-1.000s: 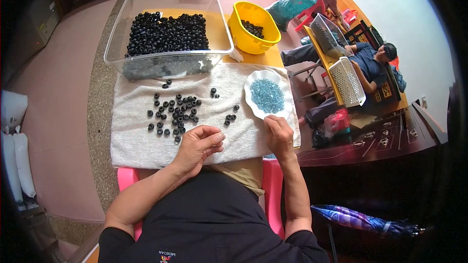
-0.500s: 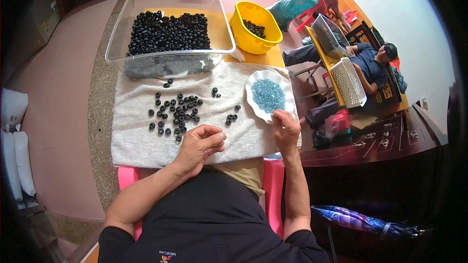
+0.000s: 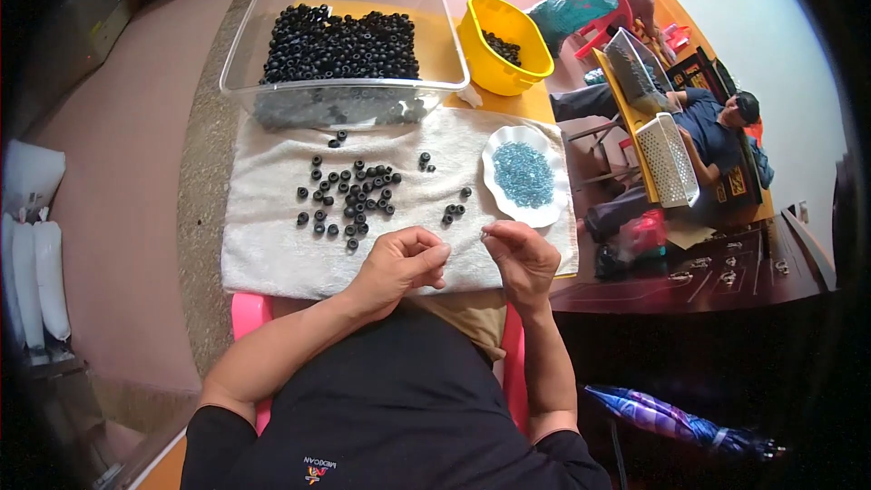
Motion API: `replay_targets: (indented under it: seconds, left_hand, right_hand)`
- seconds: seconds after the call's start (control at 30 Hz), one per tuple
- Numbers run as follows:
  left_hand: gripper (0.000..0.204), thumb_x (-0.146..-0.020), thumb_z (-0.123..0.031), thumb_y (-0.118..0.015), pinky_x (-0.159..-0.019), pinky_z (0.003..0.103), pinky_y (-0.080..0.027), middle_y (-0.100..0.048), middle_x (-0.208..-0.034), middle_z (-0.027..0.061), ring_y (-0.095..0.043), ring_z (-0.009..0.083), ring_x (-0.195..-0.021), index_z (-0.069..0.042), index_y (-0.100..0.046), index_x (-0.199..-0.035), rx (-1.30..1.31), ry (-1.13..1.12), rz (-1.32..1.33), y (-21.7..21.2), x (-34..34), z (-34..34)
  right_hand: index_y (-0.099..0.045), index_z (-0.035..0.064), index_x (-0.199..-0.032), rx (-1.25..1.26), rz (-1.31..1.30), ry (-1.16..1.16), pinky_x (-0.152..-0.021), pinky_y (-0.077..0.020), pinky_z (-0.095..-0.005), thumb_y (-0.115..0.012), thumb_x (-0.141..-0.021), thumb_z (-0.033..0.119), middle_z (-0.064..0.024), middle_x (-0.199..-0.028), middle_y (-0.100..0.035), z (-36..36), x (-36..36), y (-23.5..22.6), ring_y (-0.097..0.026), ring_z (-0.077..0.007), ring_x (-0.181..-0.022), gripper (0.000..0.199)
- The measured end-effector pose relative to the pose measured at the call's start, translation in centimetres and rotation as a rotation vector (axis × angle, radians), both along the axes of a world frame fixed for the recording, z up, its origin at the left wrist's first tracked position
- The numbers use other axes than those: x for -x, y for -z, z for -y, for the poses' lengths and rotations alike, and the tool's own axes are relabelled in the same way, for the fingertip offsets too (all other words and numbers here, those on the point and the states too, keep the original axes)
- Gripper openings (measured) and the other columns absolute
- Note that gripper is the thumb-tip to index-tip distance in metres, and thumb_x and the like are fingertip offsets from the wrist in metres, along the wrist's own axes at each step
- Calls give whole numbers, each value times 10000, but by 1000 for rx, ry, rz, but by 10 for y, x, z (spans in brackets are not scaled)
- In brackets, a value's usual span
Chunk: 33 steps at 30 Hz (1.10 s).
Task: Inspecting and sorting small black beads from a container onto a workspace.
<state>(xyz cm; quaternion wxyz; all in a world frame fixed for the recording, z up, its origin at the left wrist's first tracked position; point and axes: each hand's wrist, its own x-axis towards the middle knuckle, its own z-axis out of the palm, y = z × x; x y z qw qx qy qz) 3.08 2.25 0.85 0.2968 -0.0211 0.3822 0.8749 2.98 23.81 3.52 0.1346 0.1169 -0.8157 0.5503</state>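
Observation:
My left hand (image 3: 399,268) hovers over the near edge of a white towel (image 3: 290,272), thumb and fingers pinched together; whatever they hold is hidden. To its right, my right hand (image 3: 526,263) also pinches, and a tiny glint shows at its fingertips, too small to name. Just beyond the right hand sits a white scalloped plate (image 3: 492,183) with small blue glassy beads (image 3: 523,174) in it. Loose black round beads (image 3: 354,204) with holes lie scattered on the towel beyond my left hand. A few more black beads (image 3: 452,213) rest between them and the plate.
A clear plastic bin (image 3: 363,100) full of black beads stands at the towel's far side, beside a yellow basin (image 3: 508,77) with more. Pink chair parts (image 3: 252,316) flank me. At right, a person (image 3: 703,132) sits near a white perforated basket (image 3: 667,159); a folded umbrella (image 3: 676,419) lies lower right.
My right hand has drawn away from the plate's rim toward my left hand, which stays pinched. The whole view has shifted slightly.

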Motion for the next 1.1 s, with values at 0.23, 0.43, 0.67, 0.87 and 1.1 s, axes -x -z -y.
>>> replay_targets:
  seconds: [0.23, 0.43, 0.67, 0.87, 1.1]
  left_hand:
    - [202, -962, -186, -634, -681, 259, -569, -625, -865, 8, -622, 83, -715, -20, -641, -1077, 2, 95, -27, -1, 2, 2]
    - [230, -960, -229, -642, -677, 245, -567, -641, -843, 1, -626, 71, -707, -24, -651, -1064, 38, 128, -51, -1, 1, 4]
    - [210, -957, -219, -648, -645, 225, -542, -644, -805, 1, -619, 63, -699, -21, -666, -1027, 88, 67, -134, -3, 1, 4]
    - [147, -935, -144, -658, -646, 222, -488, -647, -826, 16, -595, 78, -703, -5, -697, -965, 370, -93, -474, -6, -3, 0]
    - [100, -882, -75, -683, -657, 262, -491, -662, -833, 87, -622, 139, -737, -6, -722, -943, 633, -253, -783, -9, -3, 1]
  right_hand:
    - [-663, -17, -970, -221, -149, -181, -718, -537, -293, -710, -766, -120, -123, -862, -704, 28, -3, -20, -683, -206, -784, 233]
    - [-658, -3, -998, -248, -214, -247, -709, -538, -311, -716, -748, -124, -132, -885, -699, 28, -4, -17, -684, -233, -794, 284]
    - [-642, -36, -1039, -71, 45, -280, -718, -540, -286, -673, -879, -17, -93, -898, -693, 27, -7, -9, -664, -176, -824, 164]
    - [-635, -50, -1029, 293, 546, -146, -756, -571, -283, -615, -964, 107, -77, -905, -686, 31, -12, -2, -672, -146, -818, 170]
    - [-624, -37, -997, 492, 544, -96, -761, -591, -297, -665, -915, 56, -93, -894, -687, 38, -12, -4, -678, -140, -797, 131]
